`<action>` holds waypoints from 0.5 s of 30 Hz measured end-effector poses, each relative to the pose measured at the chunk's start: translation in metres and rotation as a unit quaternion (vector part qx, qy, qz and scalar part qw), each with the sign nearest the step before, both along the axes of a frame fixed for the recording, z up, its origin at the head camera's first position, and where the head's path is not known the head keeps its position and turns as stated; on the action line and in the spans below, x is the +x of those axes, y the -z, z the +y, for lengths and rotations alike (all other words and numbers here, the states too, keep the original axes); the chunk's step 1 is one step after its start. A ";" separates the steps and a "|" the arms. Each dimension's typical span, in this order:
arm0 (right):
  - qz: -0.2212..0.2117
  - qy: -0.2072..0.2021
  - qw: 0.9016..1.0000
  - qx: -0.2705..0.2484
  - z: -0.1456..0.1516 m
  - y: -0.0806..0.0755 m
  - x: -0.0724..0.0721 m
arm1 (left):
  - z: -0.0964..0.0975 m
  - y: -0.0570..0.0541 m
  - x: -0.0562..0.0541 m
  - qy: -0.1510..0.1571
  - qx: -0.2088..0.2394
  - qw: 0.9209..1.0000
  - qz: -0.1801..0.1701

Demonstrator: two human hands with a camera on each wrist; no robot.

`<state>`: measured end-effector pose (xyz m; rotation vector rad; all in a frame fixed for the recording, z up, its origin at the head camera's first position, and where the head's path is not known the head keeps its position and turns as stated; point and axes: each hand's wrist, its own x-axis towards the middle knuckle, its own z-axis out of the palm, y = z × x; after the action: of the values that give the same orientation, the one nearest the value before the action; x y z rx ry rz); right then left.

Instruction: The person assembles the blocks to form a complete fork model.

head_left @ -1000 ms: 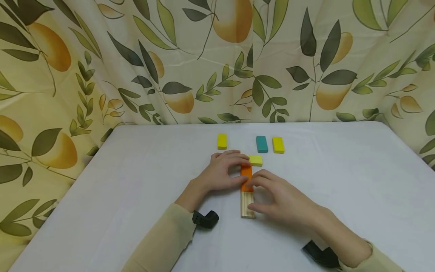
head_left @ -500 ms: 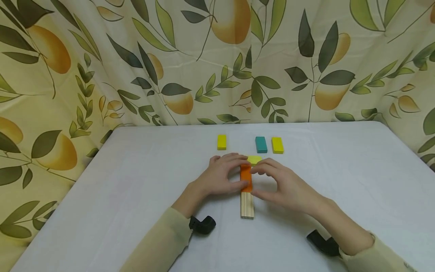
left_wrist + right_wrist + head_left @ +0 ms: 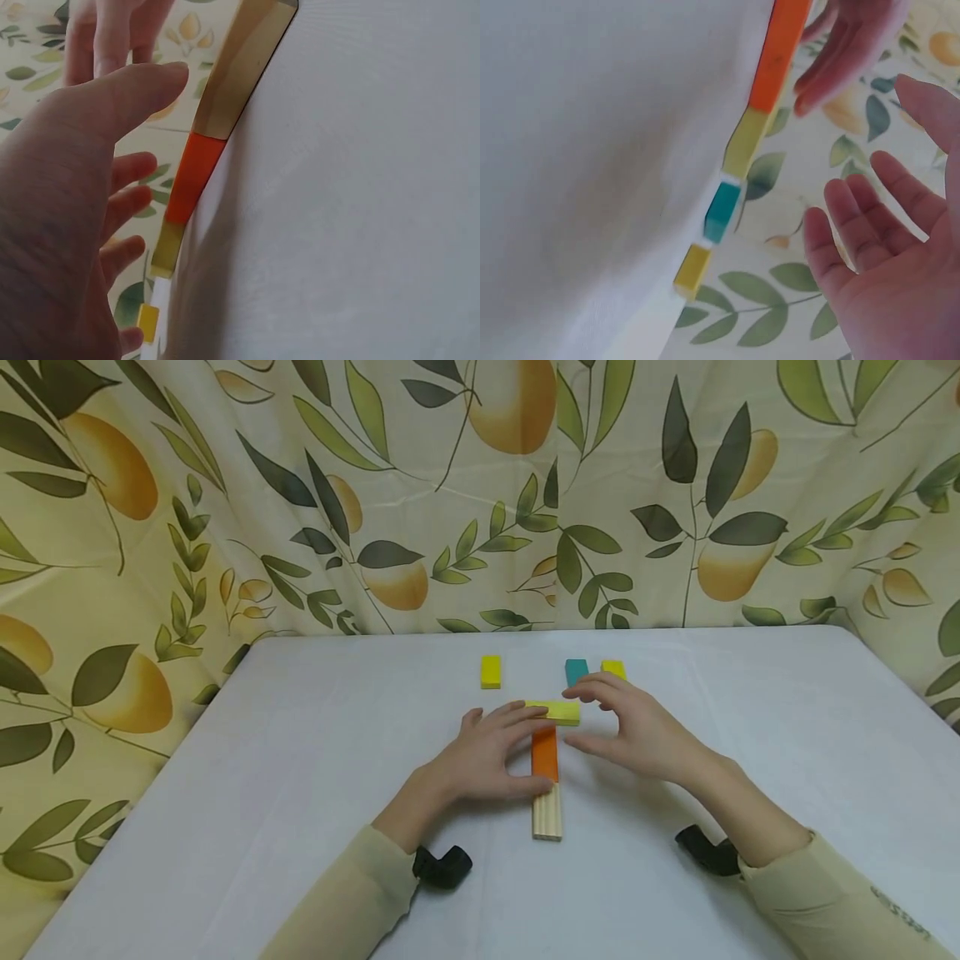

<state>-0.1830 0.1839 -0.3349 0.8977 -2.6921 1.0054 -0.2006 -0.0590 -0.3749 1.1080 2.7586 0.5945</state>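
A plain wooden block (image 3: 547, 818) and an orange block (image 3: 545, 755) lie end to end in an upright line in the head view. Across their far end a yellow-green block (image 3: 566, 714) lies sideways, like the bar of a T. My left hand (image 3: 487, 758) hovers over the left side of this row, thumb and fingers spread and gripping nothing; its fingertips hide part of the yellow-green block. To the right, my right hand (image 3: 651, 728) is held apart from the row with its fingers loosely bent. Nothing lies in it in the right wrist view.
Beyond the row are a yellow block (image 3: 491, 672) on the left, a teal block (image 3: 577, 672) and another yellow block (image 3: 613, 669), the last two partly behind my right hand. A leaf-and-fruit patterned curtain (image 3: 480, 560) hangs behind the white table (image 3: 225, 827).
My right hand has drawn away from the orange block, moving up and right toward the teal block. My left hand's fingers have spread slightly. The blocks look unmoved.
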 end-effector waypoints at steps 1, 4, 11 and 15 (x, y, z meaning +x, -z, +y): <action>0.002 0.002 1.000 -0.001 0.001 0.000 -0.003 | 0.000 0.000 0.000 -0.001 -0.003 1.000 -0.001; 0.000 0.010 1.000 -0.003 0.006 0.000 -0.011 | 0.000 0.000 0.002 -0.003 -0.011 1.000 -0.001; -0.043 0.046 0.998 0.018 0.016 0.001 -0.027 | 0.001 -0.002 0.005 -0.011 -0.023 1.000 -0.013; -0.058 0.057 0.996 0.028 0.020 0.001 -0.037 | 0.001 -0.003 0.006 -0.014 -0.028 0.999 -0.018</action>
<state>-0.2204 0.2036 -0.3355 0.7046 -2.8444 0.9911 -0.1950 -0.0584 -0.3722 1.0379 2.7467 0.5303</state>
